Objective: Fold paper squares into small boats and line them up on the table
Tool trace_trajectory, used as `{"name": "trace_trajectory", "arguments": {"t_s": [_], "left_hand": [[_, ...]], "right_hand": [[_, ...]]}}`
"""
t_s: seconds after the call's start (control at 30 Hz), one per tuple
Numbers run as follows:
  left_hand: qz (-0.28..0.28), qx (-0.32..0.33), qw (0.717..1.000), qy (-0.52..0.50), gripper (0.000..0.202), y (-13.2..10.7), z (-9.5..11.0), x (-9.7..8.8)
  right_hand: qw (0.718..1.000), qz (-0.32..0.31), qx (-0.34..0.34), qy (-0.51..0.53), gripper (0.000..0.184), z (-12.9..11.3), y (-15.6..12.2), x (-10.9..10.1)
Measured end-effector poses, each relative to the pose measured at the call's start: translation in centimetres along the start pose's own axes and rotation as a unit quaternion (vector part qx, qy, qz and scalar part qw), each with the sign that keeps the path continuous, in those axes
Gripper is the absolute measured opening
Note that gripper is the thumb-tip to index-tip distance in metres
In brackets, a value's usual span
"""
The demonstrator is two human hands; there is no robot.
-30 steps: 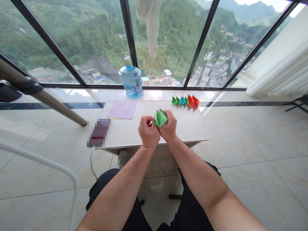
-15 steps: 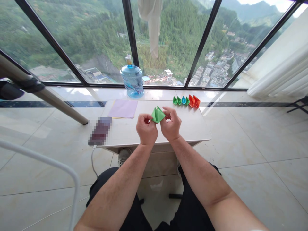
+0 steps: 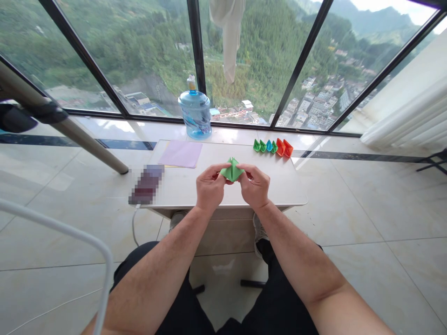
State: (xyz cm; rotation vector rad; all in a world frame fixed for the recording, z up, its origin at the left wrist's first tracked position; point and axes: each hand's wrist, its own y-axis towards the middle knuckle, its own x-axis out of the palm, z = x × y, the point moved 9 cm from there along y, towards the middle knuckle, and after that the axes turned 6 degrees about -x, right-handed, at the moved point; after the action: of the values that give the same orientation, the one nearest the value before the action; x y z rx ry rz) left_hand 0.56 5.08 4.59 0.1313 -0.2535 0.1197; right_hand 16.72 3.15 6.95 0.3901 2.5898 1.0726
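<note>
A light green folded paper piece [image 3: 232, 171] is held up over the white table [image 3: 279, 188], with a crease standing up in its middle. My left hand [image 3: 211, 187] pinches its left side between thumb and fingers. On the opposite side, my right hand [image 3: 256, 185] grips the other corner the same way. The fingertips under the paper are partly hidden. At the table's far right edge stands a row of small folded paper pieces: several green ones [image 3: 260, 146], a blue one [image 3: 269, 146] and two orange-red ones [image 3: 284, 148].
Purple paper sheets [image 3: 181, 153] lie at the back left of the table, a yellowish edge beneath. A blurred-out phone-like device [image 3: 146, 184] with a white cable rests at the left edge. Behind stands a blue water jug [image 3: 195, 116] by the window. A slanted pole [image 3: 94, 139] rises at left.
Both hands have shifted their hold on the green paper, fingers now over its top sides. The paper looks flatter and wider, its central crease facing me. The view has tilted slightly.
</note>
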Motion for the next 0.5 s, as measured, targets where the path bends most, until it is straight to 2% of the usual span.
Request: {"name": "trace_trajectory", "arguments": {"t_s": [0.2, 0.3, 0.5], "left_hand": [[-0.008, -0.022, 0.999, -0.048, 0.018, -0.1, -0.2, 0.1], [0.000, -0.016, 1.000, -0.025, 0.031, 0.0, 0.0, 0.1], [-0.012, -0.066, 0.997, -0.028, 0.049, 0.5, -0.4, 0.0]], "right_hand": [[0.991, -0.010, 0.079, 0.108, 0.009, 1.3, 0.1, 0.6], [0.985, -0.039, 0.114, 0.124, 0.007, 2.0, 0.0, 1.3], [0.993, -0.055, 0.088, 0.062, 0.016, 1.3, 0.4, 1.0]]}}
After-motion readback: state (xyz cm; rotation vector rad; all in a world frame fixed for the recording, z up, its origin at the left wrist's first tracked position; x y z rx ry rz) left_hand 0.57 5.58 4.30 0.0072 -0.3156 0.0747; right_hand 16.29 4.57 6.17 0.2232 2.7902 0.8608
